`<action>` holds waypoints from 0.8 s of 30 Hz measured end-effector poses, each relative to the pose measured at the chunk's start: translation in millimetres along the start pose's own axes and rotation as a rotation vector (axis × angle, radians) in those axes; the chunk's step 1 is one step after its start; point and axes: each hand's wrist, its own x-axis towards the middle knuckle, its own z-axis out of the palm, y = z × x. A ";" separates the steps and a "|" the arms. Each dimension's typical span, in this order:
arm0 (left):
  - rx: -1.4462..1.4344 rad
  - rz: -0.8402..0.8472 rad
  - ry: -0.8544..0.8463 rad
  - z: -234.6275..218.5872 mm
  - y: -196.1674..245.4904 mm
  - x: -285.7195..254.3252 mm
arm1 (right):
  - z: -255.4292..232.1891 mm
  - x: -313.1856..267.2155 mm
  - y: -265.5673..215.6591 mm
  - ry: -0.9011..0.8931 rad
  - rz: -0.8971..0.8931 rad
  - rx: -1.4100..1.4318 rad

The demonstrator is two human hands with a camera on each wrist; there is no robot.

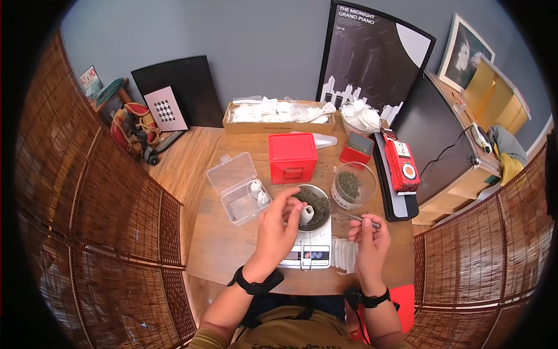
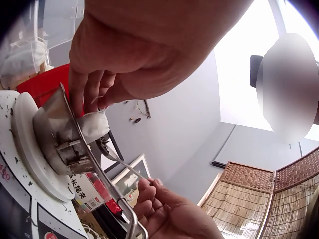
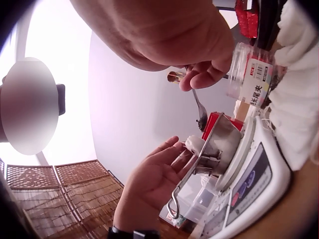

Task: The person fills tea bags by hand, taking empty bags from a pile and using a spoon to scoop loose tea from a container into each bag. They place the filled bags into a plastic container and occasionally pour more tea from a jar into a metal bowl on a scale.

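My left hand (image 1: 278,230) pinches a small white tea bag (image 1: 307,214), its mouth open, over a metal pot (image 1: 326,203) of dried leaves. The pot has a wire handle and stands on a white kitchen scale (image 1: 323,235). My right hand (image 1: 372,247) grips the handle of a metal spoon (image 3: 201,110). Dark leaf bits lie in the spoon's bowl, which is close to the bag's mouth in the left wrist view. A row of flat white tea bags (image 1: 344,256) lies beside the scale, near my right hand.
A clear plastic tub (image 1: 372,186) of leaves stands right of the pot. Left is an open clear box (image 1: 235,212) with filled bags. Behind are a red canister (image 1: 292,154), a small red tin (image 1: 356,152) and a cardboard box (image 1: 279,127) of white bags.
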 end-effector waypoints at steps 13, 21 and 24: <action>0.003 -0.005 0.029 -0.2 0.3 1.8 | 17.7 -7.0 -21.9 -0.141 -0.131 -0.153; 0.024 0.012 0.049 -0.1 2.0 2.5 | 19.7 -17.3 -22.0 -0.202 -0.228 -0.236; 0.031 -0.024 0.037 -1.1 5.0 2.7 | 17.5 -19.1 -18.2 -0.228 -0.284 -0.294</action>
